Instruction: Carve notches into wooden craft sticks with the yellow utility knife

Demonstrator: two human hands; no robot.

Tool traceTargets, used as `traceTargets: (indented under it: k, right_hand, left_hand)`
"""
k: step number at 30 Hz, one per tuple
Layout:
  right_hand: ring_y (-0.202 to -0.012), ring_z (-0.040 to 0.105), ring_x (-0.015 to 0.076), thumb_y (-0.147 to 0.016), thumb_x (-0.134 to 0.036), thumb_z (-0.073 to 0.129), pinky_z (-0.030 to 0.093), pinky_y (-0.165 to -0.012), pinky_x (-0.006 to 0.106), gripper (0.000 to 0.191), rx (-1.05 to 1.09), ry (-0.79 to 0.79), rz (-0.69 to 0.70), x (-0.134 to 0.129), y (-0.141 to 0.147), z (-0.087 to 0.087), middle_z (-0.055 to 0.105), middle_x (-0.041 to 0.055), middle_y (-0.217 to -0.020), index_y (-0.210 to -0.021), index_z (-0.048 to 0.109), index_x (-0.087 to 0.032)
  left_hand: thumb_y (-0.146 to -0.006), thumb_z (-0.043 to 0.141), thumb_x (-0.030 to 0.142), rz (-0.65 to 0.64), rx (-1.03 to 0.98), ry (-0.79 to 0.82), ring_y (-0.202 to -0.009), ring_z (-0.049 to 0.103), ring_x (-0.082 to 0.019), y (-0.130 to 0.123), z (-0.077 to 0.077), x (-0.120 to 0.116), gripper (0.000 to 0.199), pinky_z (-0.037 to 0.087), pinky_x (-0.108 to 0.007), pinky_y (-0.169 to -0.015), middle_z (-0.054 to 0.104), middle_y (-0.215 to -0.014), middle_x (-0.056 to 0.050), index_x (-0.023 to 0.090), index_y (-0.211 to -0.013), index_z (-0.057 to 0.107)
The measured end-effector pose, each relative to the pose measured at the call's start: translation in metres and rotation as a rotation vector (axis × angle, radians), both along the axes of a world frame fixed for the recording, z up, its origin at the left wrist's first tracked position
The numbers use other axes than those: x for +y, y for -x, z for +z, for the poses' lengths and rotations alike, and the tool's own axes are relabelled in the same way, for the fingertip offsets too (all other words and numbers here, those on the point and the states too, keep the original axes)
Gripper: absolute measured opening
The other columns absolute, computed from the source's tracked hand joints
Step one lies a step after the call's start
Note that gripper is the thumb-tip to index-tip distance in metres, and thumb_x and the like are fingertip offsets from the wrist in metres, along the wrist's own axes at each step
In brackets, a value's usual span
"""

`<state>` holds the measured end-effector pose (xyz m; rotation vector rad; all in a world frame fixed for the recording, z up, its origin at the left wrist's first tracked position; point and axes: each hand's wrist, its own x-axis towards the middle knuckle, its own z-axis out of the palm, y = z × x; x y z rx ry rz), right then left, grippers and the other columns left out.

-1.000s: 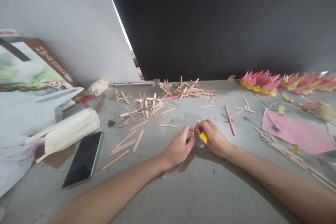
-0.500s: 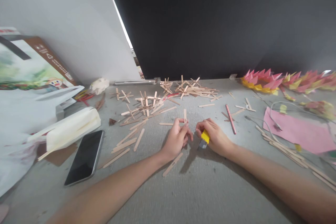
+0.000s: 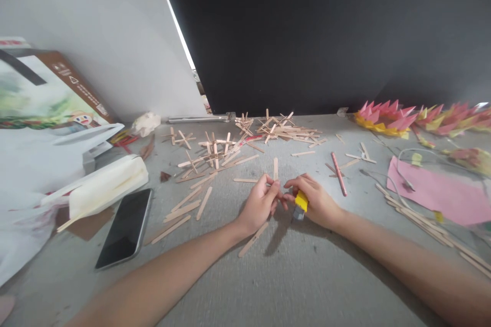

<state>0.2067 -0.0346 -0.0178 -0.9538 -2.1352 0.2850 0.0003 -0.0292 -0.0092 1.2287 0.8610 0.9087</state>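
My left hand [image 3: 261, 200] is closed on a wooden craft stick [image 3: 275, 167], which points up and away from between thumb and fingers. Close beside it, my right hand [image 3: 312, 198] is wrapped round a utility knife with a yellow body [image 3: 301, 201] and a grey end toward me. The fingertips of both hands nearly meet; whether they touch is hard to make out. Another craft stick [image 3: 253, 240] lies on the grey surface just below my left wrist, and one more stick [image 3: 245, 180] lies flat beyond my left hand.
Craft sticks [image 3: 215, 153], some crossed together, pile up toward the back. A phone [image 3: 125, 228] and a white wrapper [image 3: 109, 184] lie left. To the right are a red pencil [image 3: 338, 173], pink paper [image 3: 433, 191], a cable [image 3: 399, 158] and pink-yellow folded paper rings [image 3: 385, 118].
The stick in my left hand has shifted slightly right and stands a little higher. My fingertips have come closer together, with the right fingers extending toward the left hand.
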Motion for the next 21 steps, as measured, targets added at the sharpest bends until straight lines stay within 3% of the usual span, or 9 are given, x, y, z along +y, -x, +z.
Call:
traceTargets:
  k: [4,6,9,11,14,21]
  right_hand:
    - [-0.084,0.072,0.023,-0.102,-0.027,0.056,0.057,-0.073,0.034,0.033,0.061,0.051,-0.058,-0.01,0.001,0.007,0.072,0.009,-0.099,-0.133,0.047,-0.022]
    - [-0.085,0.076,0.0236,-0.106,-0.029,0.048,0.057,-0.074,0.035,0.024,0.081,0.099,-0.132,-0.02,0.006,0.019,0.075,0.0117,-0.105,-0.13,0.047,-0.023]
    - [-0.056,0.068,0.0188,-0.111,-0.041,0.042,0.051,-0.058,0.03,0.025,0.061,0.389,-0.17,-0.036,0.016,0.042,0.072,0.0011,-0.077,-0.128,0.05,-0.024]
    - [-0.048,0.062,0.0162,-0.112,-0.049,0.039,0.047,-0.051,0.027,0.027,0.101,0.593,-0.152,-0.042,0.023,0.053,0.064,-0.0041,-0.063,-0.109,0.051,-0.025]
    - [-0.042,0.058,0.0122,-0.112,-0.054,0.035,0.042,-0.045,0.023,0.038,0.109,0.814,-0.096,-0.045,0.028,0.06,0.06,-0.0061,-0.058,-0.087,0.042,-0.026]
    - [-0.037,0.055,0.0093,-0.112,-0.047,0.035,0.04,-0.041,0.021,0.036,0.068,0.94,-0.106,-0.043,0.03,0.061,0.056,-0.0079,-0.055,-0.085,0.041,-0.025]
  left_hand:
    - [-0.101,0.055,0.065,0.073,0.015,-0.031,-0.042,0.038,-0.008,-0.001,0.006,-0.003,0.045,0.035,-0.02,-0.043,0.069,-0.071,0.006,0.025,-0.115,0.04]
    - [-0.103,0.052,0.064,0.104,0.074,-0.076,-0.043,0.04,-0.009,0.0,0.007,-0.006,0.049,0.035,-0.021,-0.045,0.072,-0.076,0.004,0.025,-0.13,0.039]
    - [-0.106,0.047,0.062,0.142,0.161,-0.131,-0.047,0.046,-0.01,0.001,0.006,-0.009,0.054,0.038,-0.022,-0.05,0.075,-0.081,0.001,0.024,-0.142,0.037]
    - [-0.106,0.046,0.063,0.163,0.192,-0.162,-0.05,0.05,-0.011,0.001,0.004,-0.01,0.055,0.041,-0.024,-0.053,0.074,-0.081,0.0,0.023,-0.143,0.039]
    - [-0.107,0.043,0.062,0.186,0.211,-0.201,-0.056,0.057,-0.012,0.0,0.0,-0.011,0.053,0.044,-0.025,-0.059,0.073,-0.083,0.0,0.023,-0.143,0.041]
    - [-0.11,0.039,0.053,0.155,0.226,-0.254,-0.061,0.06,-0.013,0.002,-0.004,-0.012,0.043,0.047,-0.027,-0.065,0.071,-0.083,0.0,0.024,-0.142,0.04]
